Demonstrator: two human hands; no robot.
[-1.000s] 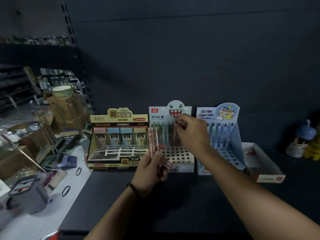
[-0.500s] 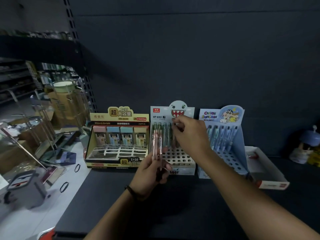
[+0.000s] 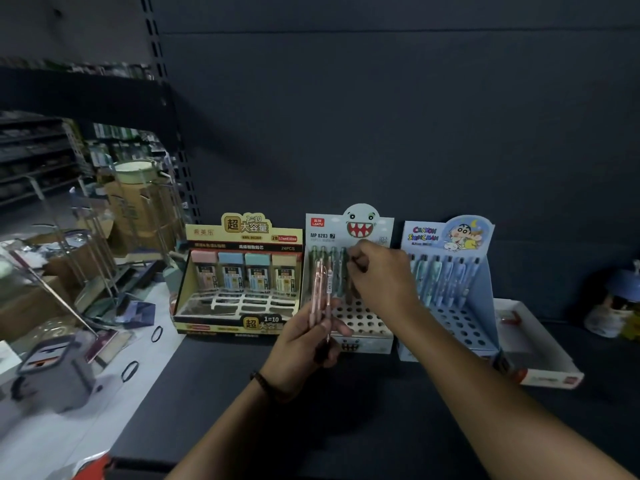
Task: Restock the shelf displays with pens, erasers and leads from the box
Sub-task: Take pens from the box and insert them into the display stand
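Pink translucent pens (image 3: 320,289) — a small bunch — stand upright in the left hand (image 3: 304,344), which grips them just in front of the white shark-faced cardboard pen display (image 3: 362,223) at the back edge of the dark shelf (image 3: 381,403). The right hand (image 3: 381,275) pinches the top of a pen in the display's back row, much where it was a second ago. That suggests one pen is being seated — many front holes are unfilled, so restocking looks early.
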